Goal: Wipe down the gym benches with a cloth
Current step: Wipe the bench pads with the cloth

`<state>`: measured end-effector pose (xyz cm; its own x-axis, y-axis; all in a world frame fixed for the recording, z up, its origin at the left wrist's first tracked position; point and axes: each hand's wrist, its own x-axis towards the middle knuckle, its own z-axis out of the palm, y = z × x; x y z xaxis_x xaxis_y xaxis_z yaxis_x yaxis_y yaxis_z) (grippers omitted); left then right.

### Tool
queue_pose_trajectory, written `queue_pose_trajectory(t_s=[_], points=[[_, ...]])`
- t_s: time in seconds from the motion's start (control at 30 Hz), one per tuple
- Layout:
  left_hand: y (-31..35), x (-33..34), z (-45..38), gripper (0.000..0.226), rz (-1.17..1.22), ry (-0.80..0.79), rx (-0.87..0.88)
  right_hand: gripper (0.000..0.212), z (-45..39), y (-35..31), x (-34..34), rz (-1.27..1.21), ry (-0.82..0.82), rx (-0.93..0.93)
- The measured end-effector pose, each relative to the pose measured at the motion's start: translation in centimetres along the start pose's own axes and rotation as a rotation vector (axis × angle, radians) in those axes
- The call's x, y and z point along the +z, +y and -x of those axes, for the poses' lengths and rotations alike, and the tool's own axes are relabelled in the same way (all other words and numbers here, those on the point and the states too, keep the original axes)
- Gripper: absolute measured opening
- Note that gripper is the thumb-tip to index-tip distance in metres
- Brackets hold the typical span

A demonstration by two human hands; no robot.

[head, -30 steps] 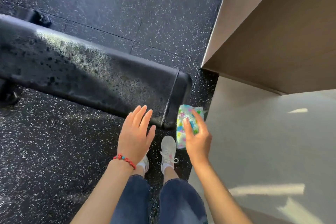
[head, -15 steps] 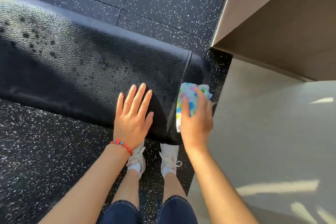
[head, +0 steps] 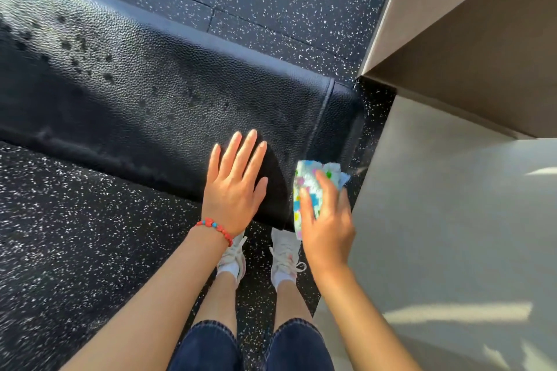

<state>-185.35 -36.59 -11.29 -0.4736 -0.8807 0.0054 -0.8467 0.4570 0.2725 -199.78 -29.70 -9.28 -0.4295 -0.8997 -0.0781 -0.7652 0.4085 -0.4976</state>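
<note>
A black padded gym bench [head: 144, 90] runs from the upper left to the centre, its textured top speckled with dark wet spots. My left hand [head: 233, 187] lies flat on the pad near its right end, fingers spread, a red bead bracelet on the wrist. My right hand [head: 327, 220] holds a folded white cloth [head: 307, 184] with coloured spots, pressed against the near right corner of the bench end.
Black speckled rubber flooring [head: 75, 235] surrounds the bench. A beige wall or box corner [head: 470, 48] rises at the upper right, with a pale smooth floor [head: 452, 235] below it. My white shoes [head: 283, 253] stand just in front of the bench.
The view has closed in on the bench. My left hand has come down flat on the pad, and my right hand has brought the cloth against the bench's end corner.
</note>
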Motion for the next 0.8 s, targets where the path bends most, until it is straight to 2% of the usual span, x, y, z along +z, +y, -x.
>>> queue_pose_trajectory(t_s=[0.07, 0.13, 0.2, 0.3, 0.4, 0.47, 0.57, 0.67, 0.73, 0.8], points=[[-0.1, -0.4, 0.0, 0.047, -0.019, 0.008, 0.01, 0.034, 0.5, -0.4, -0.8, -0.058, -0.023, 0.036], [-0.7, -1.0, 0.0, 0.047, -0.03, 0.023, 0.003, 0.033, 0.0, -1.1, -1.3, -0.093, 0.031, 0.012], [-1.8, -1.6, 0.0, 0.047, -0.043, 0.046, -0.018, 0.031, -0.8, -1.9, -0.9, -0.04, 0.074, -0.12], [-4.5, -2.1, 0.3, 0.047, -0.071, 0.081, -0.068, 0.029, -2.3, -2.4, 1.1, 0.069, 0.026, -0.378], [-7.3, -2.1, 0.6, 0.048, -0.106, 0.104, -0.155, 0.028, -5.0, -2.2, 2.2, 0.177, 0.049, -0.509], [-8.7, -1.9, 0.7, 0.05, -0.124, 0.117, -0.189, 0.029, -8.0, -2.5, 2.3, 0.215, 0.109, -0.499], [-9.7, -1.4, 0.9, 0.054, -0.111, 0.098, -0.21, 0.031, -13.2, -4.0, 2.9, 0.214, 0.218, -0.326], [-9.7, -1.2, 0.9, 0.055, -0.106, 0.106, -0.219, 0.033, -15.2, -5.1, 3.4, 0.185, 0.241, -0.207], [-9.6, -1.2, 0.8, 0.055, -0.088, 0.11, -0.227, 0.031, -13.0, -5.1, 3.4, 0.197, 0.249, -0.265], [-9.6, -1.3, 0.7, 0.055, -0.083, 0.109, -0.227, 0.029, -9.0, -5.3, 3.7, 0.162, 0.173, -0.405]])
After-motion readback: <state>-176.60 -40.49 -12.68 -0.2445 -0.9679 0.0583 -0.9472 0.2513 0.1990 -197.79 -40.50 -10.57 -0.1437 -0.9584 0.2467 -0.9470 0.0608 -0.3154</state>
